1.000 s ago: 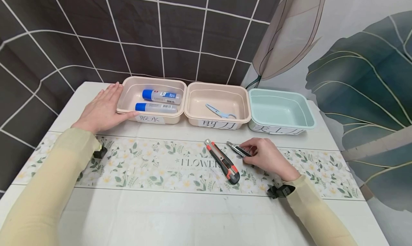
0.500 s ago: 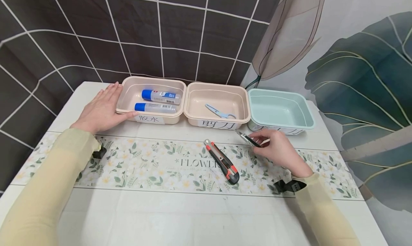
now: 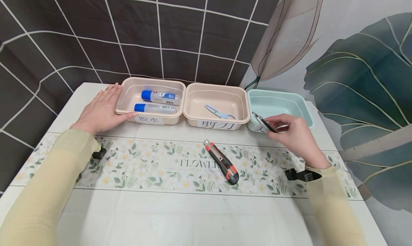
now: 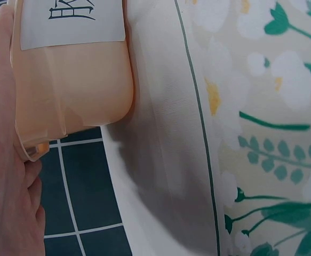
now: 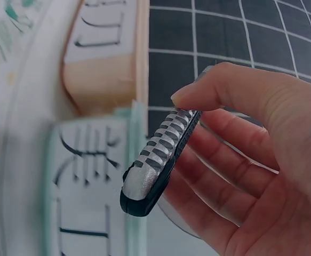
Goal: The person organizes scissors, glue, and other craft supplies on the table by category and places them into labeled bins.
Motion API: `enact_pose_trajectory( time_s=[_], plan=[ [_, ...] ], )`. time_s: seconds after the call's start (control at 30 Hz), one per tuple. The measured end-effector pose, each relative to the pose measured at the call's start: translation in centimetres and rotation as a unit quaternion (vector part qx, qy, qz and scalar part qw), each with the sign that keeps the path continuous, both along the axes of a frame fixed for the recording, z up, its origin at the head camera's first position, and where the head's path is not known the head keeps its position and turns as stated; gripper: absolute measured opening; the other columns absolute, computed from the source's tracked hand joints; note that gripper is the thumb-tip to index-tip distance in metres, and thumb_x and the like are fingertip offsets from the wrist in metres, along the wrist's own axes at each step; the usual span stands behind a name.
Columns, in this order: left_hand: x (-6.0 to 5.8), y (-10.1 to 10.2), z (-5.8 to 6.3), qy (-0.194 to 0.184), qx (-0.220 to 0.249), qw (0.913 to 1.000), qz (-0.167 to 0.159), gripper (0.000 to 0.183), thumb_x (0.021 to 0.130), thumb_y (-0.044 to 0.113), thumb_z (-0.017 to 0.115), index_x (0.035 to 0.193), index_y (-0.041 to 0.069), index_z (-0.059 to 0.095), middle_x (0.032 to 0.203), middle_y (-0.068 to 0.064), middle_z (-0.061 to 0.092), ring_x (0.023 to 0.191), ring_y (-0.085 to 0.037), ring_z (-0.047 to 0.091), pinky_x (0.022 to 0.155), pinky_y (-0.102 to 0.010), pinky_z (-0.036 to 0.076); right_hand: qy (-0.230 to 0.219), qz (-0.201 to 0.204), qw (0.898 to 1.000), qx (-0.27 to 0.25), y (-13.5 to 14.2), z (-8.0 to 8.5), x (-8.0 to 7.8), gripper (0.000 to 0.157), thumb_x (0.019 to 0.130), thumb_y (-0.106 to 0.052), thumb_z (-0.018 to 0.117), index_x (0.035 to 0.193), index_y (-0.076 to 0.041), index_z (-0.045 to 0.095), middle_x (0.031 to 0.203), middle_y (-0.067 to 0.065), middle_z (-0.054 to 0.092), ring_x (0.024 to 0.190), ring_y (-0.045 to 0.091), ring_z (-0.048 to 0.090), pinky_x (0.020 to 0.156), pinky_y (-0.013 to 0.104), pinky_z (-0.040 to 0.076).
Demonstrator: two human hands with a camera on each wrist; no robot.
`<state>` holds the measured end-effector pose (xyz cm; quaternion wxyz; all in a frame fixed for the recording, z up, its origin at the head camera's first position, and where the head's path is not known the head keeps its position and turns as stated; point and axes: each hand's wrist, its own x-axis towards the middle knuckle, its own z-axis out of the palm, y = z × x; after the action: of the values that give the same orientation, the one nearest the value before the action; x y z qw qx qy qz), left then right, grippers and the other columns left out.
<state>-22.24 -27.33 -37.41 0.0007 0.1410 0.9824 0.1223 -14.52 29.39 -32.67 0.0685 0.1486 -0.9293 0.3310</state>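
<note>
right hand (image 3: 294,137) pinches cutter (image 5: 158,154), best kept high; teal bin (image 3: 273,103) just beyond hand. left hand (image 3: 99,112), unclenched, touches glue bin (image 3: 130,99).

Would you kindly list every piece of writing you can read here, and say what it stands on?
"胶水": left box label
"剪刀": middle box label
"美": teal box label; the strokes after it are cut off in the right wrist view.
"FLOWER": table cover; the red-and-black cutter may hide more.
Too small to read: the line beneath "FLOWER" and the print on the blue-capped bottles.
</note>
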Motion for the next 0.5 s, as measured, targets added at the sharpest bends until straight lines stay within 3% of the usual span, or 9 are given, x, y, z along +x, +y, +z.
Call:
enact_pose_trajectory(
  time_s=[0.27,0.5],
  plan=[
    [0.0,-0.1,-0.1,0.002,0.001,1.0,0.0,0.112,0.092,0.072,0.053,0.161,-0.004,0.006,0.166,-0.027,0.006,0.153,-0.04,0.005,0.124,-0.048,-0.002,0.041,-0.045,0.998,-0.003,1.6,1.7,-0.9,0.036,0.083,0.0,0.082,0.118,-0.007,0.075,0.102,0.01,0.072,0.084,0.0,0.065,0.077,0.009,0.05],
    [0.0,0.0,-0.1,0.004,-0.001,1.0,-0.002,0.112,0.092,0.071,0.054,0.161,-0.005,0.007,0.166,-0.026,0.007,0.153,-0.04,0.006,0.124,-0.049,-0.001,0.061,-0.067,0.996,-0.001,2.4,2.8,-2.0,0.036,0.085,-0.008,0.083,0.12,-0.007,0.075,0.106,0.013,0.072,0.085,-0.006,0.062,0.076,0.005,0.047]
  ],
)
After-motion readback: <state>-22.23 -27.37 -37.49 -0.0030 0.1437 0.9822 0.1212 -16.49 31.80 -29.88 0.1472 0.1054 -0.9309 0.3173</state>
